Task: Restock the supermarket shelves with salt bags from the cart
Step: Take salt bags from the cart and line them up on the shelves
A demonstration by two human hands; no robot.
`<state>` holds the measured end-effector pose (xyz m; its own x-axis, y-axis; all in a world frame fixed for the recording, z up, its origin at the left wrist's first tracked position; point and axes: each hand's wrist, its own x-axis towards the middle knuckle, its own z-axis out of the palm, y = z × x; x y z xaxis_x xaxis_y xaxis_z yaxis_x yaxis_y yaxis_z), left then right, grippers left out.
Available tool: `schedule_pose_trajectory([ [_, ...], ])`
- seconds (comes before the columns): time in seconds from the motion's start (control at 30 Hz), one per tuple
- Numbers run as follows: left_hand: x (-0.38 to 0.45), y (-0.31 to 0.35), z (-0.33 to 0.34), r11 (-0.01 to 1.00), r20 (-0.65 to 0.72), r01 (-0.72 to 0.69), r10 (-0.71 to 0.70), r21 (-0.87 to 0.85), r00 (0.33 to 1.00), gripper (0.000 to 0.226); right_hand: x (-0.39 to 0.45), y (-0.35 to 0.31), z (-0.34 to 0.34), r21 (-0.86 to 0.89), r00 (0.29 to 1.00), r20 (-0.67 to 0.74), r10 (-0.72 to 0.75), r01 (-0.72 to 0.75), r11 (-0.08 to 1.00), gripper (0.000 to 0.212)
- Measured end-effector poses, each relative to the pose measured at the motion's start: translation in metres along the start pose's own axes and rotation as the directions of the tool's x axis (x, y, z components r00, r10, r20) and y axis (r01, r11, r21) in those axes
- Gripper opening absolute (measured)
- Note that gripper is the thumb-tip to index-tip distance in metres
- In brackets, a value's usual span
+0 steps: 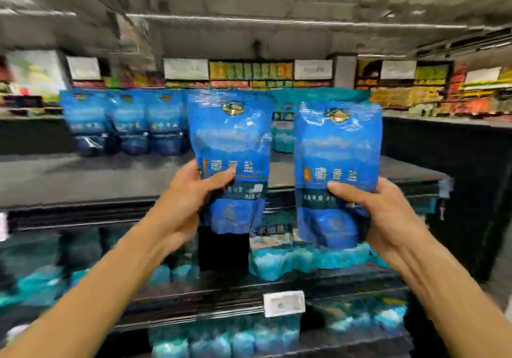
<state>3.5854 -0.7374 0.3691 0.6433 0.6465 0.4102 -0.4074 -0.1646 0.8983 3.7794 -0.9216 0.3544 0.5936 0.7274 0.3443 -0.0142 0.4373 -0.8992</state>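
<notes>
I hold two blue salt bags upright in front of the top shelf [83, 174]. My left hand [191, 199] grips the lower part of the left salt bag [231, 147], thumb across its front. My right hand [385, 213] grips the right salt bag [338, 158] the same way. Both bags hang in the air above the shelf's front edge, a small gap between them. A row of several matching blue bags [122, 124] stands at the back left of that shelf. The cart is out of view.
Teal-and-white bags [304, 260] fill the shelf below, and more sit on the lowest shelf [221, 341]. A white price tag [284, 303] hangs on a shelf edge. Teal packs [282, 133] stand behind my two bags. Colourful stocked shelves [401, 91] run across the background.
</notes>
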Motion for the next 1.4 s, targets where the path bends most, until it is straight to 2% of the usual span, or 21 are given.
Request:
schedule_pose_trajectory([
  [0.13, 0.008, 0.043, -0.081, 0.998, -0.181, 0.003, 0.007, 0.055, 0.983, 0.037, 0.053, 0.004, 0.086, -0.018, 0.988, 0.151, 0.018, -0.016, 1.000, 0.043],
  [0.23, 0.023, 0.072, -0.153, 0.996, -0.230, 0.035, -0.015, 0.085, 0.973, 0.032, 0.094, 0.017, 0.157, 0.033, 0.972, 0.228, 0.058, -0.067, 0.997, 0.042],
  [0.37, 0.058, 0.095, -0.249, 0.982, -0.277, 0.116, -0.071, 0.151, 0.958, 0.030, 0.152, 0.046, 0.246, 0.056, 0.962, 0.238, 0.138, -0.155, 0.986, 0.033],
  [0.47, 0.089, 0.095, -0.311, 0.977, -0.327, 0.149, -0.094, 0.149, 0.940, 0.033, 0.190, 0.070, 0.304, 0.018, 0.948, 0.209, 0.240, -0.249, 0.968, 0.056],
  [0.53, 0.110, 0.089, -0.343, 0.982, -0.348, 0.132, -0.078, 0.133, 0.934, 0.025, 0.213, 0.087, 0.336, -0.003, 0.955, 0.165, 0.245, -0.248, 0.969, 0.076],
  [0.6, 0.132, 0.080, -0.368, 0.984, -0.360, 0.119, -0.064, 0.133, 0.931, 0.026, 0.238, 0.103, 0.362, -0.023, 0.965, 0.127, 0.231, -0.230, 0.973, 0.085],
  [0.8, 0.185, 0.044, -0.419, 0.977, -0.329, 0.106, -0.040, 0.184, 0.943, 0.041, 0.300, 0.146, 0.408, -0.204, 0.960, 0.113, 0.254, -0.228, 0.952, 0.101],
  [0.83, 0.190, 0.039, -0.424, 0.977, -0.317, 0.102, -0.038, 0.186, 0.948, 0.040, 0.307, 0.152, 0.411, -0.228, 0.956, 0.124, 0.266, -0.233, 0.945, 0.096],
  [0.9, 0.194, 0.033, -0.436, 0.959, -0.300, 0.123, -0.043, 0.253, 0.953, 0.037, 0.321, 0.165, 0.412, -0.300, 0.954, 0.152, 0.260, -0.206, 0.931, 0.072],
  [0.97, 0.197, 0.035, -0.449, 0.837, -0.292, 0.234, -0.093, 0.494, 0.952, 0.035, 0.328, 0.169, 0.409, -0.474, 0.960, 0.177, 0.217, -0.110, 0.874, 0.056],
  [1.03, 0.196, 0.039, -0.458, 0.651, -0.324, 0.356, -0.175, 0.670, 0.930, 0.035, 0.331, 0.168, 0.406, -0.643, 0.959, 0.198, 0.202, -0.028, 0.766, 0.063],
  [1.1, 0.196, 0.040, -0.460, 0.570, -0.379, 0.432, -0.217, 0.699, 0.900, 0.036, 0.336, 0.167, 0.405, -0.706, 0.953, 0.193, 0.235, -0.032, 0.707, 0.075],
  [1.23, 0.204, 0.037, -0.459, 0.601, -0.387, 0.426, -0.203, 0.676, 0.900, 0.035, 0.341, 0.175, 0.411, -0.737, 0.943, 0.115, 0.311, -0.129, 0.663, 0.070],
  [1.33, 0.210, 0.034, -0.459, 0.620, -0.383, 0.402, -0.172, 0.674, 0.908, 0.035, 0.341, 0.177, 0.420, -0.772, 0.959, 0.092, 0.268, -0.101, 0.628, 0.084],
  [1.4, 0.213, 0.032, -0.459, 0.626, -0.378, 0.392, -0.163, 0.674, 0.911, 0.038, 0.341, 0.178, 0.425, -0.770, 0.960, 0.057, 0.273, -0.132, 0.625, 0.092],
])
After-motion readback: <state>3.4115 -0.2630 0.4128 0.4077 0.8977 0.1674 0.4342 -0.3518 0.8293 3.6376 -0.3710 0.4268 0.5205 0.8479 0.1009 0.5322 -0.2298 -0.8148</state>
